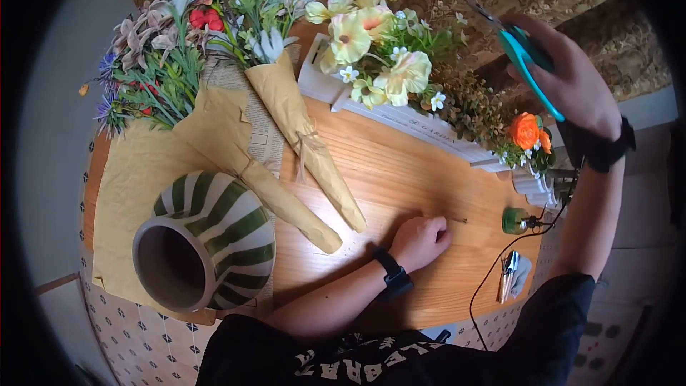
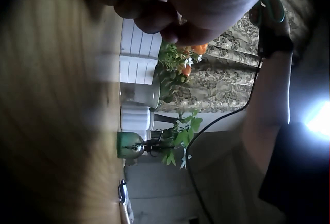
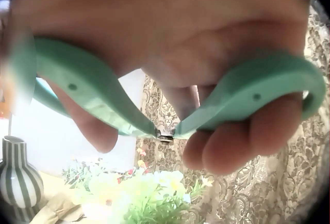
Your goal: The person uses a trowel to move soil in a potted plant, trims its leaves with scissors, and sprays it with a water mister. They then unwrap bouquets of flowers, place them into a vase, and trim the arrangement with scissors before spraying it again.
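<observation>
The right hand [image 1: 572,75] is raised at the upper right of the head view, gripping teal-handled scissors [image 1: 530,75] whose blades point up and left. In the right wrist view, its fingers wrap the two spread handles [image 3: 87,87]. The left hand [image 1: 421,243] rests on the wooden table, fingers loosely curled and holding nothing; the left wrist view shows those fingers [image 2: 154,17] from close by. Left of it lie two bouquets in brown paper, one wrap [image 1: 307,143] reaching nearer the planter, the other wrap [image 1: 286,207] beside the striped vase [image 1: 236,243].
A white planter box [image 1: 407,118] with pale flowers [image 1: 350,39] stands along the back. Orange flowers [image 1: 525,131], a green glass bottle [image 1: 513,220] and small tools [image 1: 509,275] are at the right. A black cable [image 1: 486,277] crosses the right edge. Patterned curtain [image 1: 607,43] hangs behind.
</observation>
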`<state>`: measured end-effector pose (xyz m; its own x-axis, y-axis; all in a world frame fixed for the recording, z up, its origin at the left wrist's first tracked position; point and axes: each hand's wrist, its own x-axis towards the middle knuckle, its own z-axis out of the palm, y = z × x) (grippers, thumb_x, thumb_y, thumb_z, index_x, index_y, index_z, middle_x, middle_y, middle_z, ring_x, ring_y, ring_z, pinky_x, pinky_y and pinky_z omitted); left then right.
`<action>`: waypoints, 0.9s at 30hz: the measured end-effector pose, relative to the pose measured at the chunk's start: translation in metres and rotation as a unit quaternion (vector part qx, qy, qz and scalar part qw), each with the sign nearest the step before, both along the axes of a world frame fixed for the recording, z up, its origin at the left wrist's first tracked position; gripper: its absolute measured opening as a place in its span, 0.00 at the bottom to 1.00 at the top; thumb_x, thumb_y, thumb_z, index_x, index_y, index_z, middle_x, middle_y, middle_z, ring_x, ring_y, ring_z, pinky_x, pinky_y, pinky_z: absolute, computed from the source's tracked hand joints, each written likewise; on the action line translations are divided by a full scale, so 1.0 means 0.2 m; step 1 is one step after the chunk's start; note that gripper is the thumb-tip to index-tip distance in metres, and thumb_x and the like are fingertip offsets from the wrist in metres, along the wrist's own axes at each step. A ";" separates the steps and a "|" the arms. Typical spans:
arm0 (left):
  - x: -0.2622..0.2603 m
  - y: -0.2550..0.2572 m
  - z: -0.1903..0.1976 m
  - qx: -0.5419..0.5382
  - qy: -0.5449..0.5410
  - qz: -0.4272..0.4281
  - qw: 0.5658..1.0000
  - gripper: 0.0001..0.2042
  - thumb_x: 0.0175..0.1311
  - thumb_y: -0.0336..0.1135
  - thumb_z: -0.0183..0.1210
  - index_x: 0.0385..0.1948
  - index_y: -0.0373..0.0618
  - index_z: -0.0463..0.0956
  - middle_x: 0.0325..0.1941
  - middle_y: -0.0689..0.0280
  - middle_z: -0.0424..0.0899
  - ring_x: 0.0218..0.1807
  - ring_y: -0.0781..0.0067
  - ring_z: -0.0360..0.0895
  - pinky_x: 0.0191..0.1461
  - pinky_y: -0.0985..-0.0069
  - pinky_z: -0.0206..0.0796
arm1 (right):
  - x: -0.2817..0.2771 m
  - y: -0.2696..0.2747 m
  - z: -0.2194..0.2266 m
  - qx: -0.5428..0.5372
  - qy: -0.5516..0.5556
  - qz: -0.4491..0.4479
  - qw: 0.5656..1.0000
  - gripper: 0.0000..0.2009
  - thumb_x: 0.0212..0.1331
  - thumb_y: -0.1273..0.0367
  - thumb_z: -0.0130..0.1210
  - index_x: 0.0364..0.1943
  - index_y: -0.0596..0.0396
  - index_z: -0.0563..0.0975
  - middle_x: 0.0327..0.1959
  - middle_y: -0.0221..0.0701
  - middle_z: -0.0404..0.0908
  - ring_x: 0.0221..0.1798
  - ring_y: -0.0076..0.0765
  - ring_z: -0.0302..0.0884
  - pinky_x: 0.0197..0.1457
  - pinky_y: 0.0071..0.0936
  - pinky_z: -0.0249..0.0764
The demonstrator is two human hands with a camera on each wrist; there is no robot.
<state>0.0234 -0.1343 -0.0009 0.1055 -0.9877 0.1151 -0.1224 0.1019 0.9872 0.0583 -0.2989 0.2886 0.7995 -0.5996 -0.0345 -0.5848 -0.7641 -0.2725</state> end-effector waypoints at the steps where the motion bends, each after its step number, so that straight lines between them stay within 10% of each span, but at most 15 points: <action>1: 0.00 0.00 0.00 0.005 -0.006 -0.005 1.000 0.13 0.60 0.40 0.57 0.19 0.43 0.74 0.18 0.56 0.78 0.24 0.52 0.77 0.30 0.58 0.68 | 0.06 -0.03 0.01 -0.008 0.034 0.004 0.999 0.24 0.54 0.67 0.54 0.56 0.62 0.70 0.37 0.41 0.80 0.34 0.33 0.82 0.40 0.31 0.76; 5: 0.02 0.00 0.00 0.022 -0.006 -0.030 0.999 0.13 0.59 0.40 0.58 0.19 0.42 0.74 0.19 0.55 0.78 0.25 0.52 0.77 0.30 0.58 0.68 | 0.24 -0.14 0.02 -0.186 0.111 0.090 0.972 0.22 0.53 0.66 0.54 0.53 0.59 0.73 0.40 0.48 0.80 0.44 0.50 0.80 0.50 0.37 0.73; 27: 0.03 -0.01 0.01 0.042 0.000 -0.055 0.998 0.12 0.60 0.40 0.57 0.21 0.42 0.75 0.21 0.57 0.79 0.27 0.53 0.77 0.34 0.60 0.68 | 0.46 -0.14 -0.01 -0.257 0.138 0.164 0.943 0.18 0.56 0.63 0.55 0.50 0.54 0.77 0.44 0.45 0.80 0.47 0.53 0.78 0.51 0.40 0.72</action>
<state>0.0297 -0.1361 0.0004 -0.0042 -0.9995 0.0316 -0.1147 0.0319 0.9929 0.1513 -0.3276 0.2875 0.9477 -0.3167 -0.0402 -0.2895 -0.9056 0.3098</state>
